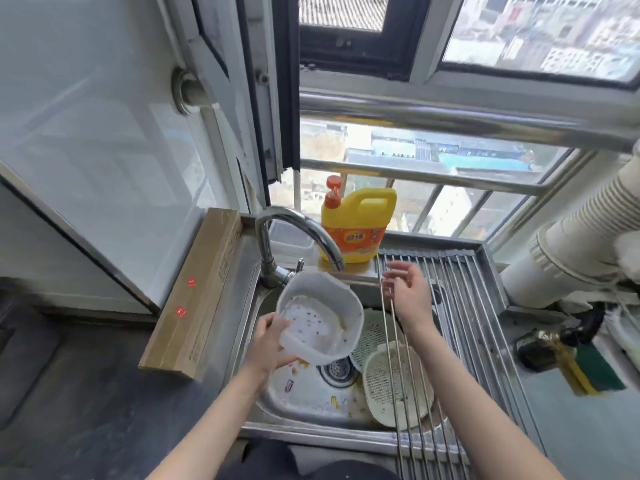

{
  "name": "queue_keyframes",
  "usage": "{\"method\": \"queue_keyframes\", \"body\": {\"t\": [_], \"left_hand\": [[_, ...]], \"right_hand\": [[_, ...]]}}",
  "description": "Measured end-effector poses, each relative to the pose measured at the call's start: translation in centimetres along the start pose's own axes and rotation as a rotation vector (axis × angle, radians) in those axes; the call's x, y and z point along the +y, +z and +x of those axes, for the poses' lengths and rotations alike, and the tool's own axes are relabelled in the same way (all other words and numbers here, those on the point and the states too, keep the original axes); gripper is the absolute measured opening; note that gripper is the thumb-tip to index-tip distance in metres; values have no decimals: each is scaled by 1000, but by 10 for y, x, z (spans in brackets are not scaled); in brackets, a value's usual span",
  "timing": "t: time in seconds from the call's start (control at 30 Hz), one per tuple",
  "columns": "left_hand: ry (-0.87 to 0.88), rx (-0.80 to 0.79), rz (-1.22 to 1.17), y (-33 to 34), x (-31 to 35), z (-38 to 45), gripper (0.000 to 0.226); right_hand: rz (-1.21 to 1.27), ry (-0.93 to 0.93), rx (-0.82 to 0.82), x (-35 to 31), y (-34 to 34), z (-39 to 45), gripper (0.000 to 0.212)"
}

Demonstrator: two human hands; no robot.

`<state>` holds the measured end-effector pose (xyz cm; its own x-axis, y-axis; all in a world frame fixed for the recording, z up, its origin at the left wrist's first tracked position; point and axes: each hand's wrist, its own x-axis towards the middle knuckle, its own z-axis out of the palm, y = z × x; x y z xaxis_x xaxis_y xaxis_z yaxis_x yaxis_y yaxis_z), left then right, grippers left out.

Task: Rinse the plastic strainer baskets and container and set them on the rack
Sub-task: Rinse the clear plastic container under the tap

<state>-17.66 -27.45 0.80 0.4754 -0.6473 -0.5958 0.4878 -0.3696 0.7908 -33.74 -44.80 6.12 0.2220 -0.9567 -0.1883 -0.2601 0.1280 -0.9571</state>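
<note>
a white basket [320, 315] is held over the sink [304, 407], just below the tap [298, 233] spout, with its open side tilted toward the camera and specks of residue showing on its perforated floor; no water can be seen running. the left hand [268, 344] is curled round the basket's rim at its 7 o'clock edge, thumb inside and fingers beneath. the right hand [410, 292] is raised at the basket's 3 o'clock, above the inner bars of the rack [460, 306], fingers spread and relaxed, nothing grasped. two more strainers [391, 382] lie in the sink at 5 o'clock from the held basket, partly under the rack's bars, one overlapping the other; which piece is the container cannot be told. a yellow soap jug [356, 226] stands at 12 o'clock behind the tap. the basket is judged light and fairly stiff thin plastic, likely slick when wet, so a one-sided rim hold may let it twist under a stream of water; a second hold by the free hand on the opposite rim, at about 2 o'clock, is judged steadier. the perforated floor is best not pressed, since thin plastic flexes. the rack is close at 3 o'clock, so only a short carry would be needed
</note>
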Motion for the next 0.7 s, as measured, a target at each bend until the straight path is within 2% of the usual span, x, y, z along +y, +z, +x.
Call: {"method": "queue_keyframes", "body": {"t": [0.13,0.27,0.37,0.43,0.53,0.7], "left_hand": [[-18,-111,-242,7,20,6,67],[27,-274,-224,11,30,12,80],[71,-342,-269,18,37,15,75],[98,-353,-320,27,46,14,70],[135,-320,-353,31,56,19,69],[183,-318,-395,31,66,33,101]], "right_hand": [[78,-110,-22,-55,-5,29,25],[6,-238,-159,-101,3,63,19],[-57,-304,-290,-129,16,89,16],[-71,-316,-361,-144,28,104,17],[-113,-343,-474,-159,52,124,34],[-261,-399,-624,-164,96,143,42]]}}
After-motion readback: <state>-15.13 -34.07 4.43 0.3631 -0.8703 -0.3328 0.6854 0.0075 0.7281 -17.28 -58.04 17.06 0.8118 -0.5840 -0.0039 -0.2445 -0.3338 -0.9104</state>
